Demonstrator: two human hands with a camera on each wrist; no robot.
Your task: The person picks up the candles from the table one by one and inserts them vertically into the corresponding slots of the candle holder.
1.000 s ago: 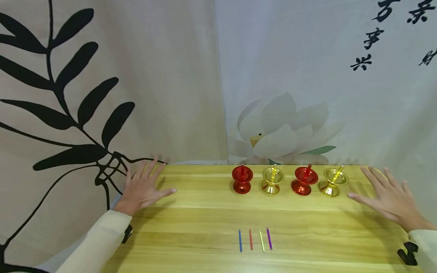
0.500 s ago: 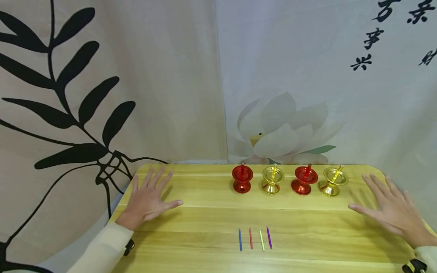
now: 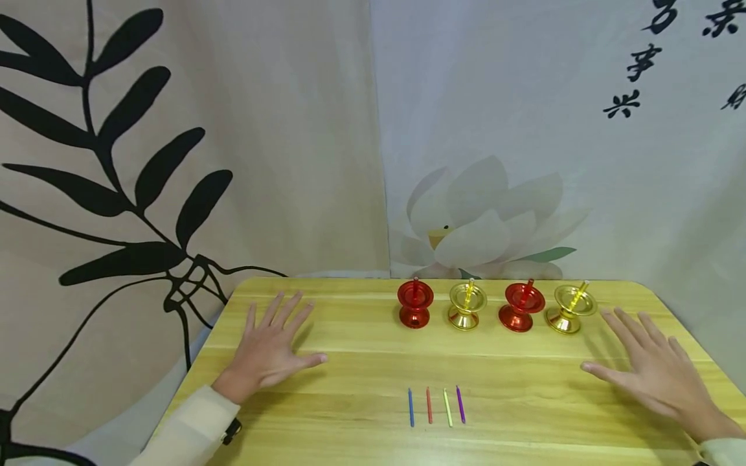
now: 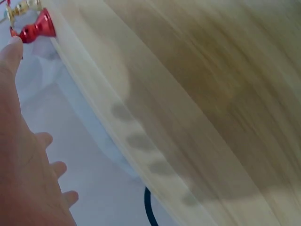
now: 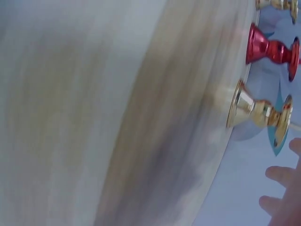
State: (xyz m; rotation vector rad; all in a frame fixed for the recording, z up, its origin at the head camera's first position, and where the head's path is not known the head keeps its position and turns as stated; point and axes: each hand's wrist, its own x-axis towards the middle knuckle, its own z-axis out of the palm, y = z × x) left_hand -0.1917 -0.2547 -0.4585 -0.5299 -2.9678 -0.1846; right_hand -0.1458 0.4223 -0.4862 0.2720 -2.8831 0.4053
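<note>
My left hand (image 3: pixel 271 349) is held with spread fingers over the left part of the wooden table, palm down and holding nothing. On the right, my right hand (image 3: pixel 655 369) is spread the same way, its fingertips close to the nearest gold candle holder (image 3: pixel 570 309). A row of shiny candle holders runs along the back: a red one (image 3: pixel 415 303), a gold one (image 3: pixel 466 305), another red one (image 3: pixel 521 307), then that gold one. Each has a thin upright rod in its dish. Nearer lie thin candles: blue (image 3: pixel 410 408), red (image 3: pixel 429 406), pale yellow (image 3: pixel 447 408) and purple (image 3: pixel 461 404).
The light wooden table (image 3: pixel 350 362) has rounded back corners. Behind it hangs a pale cloth (image 3: pixel 291 129) with a black leaf branch, a lotus flower and dark characters printed on it.
Both hands have drawn in from the sides and somewhat toward the front, fingers still spread. The candle holders and the thin candles have stayed in place.
</note>
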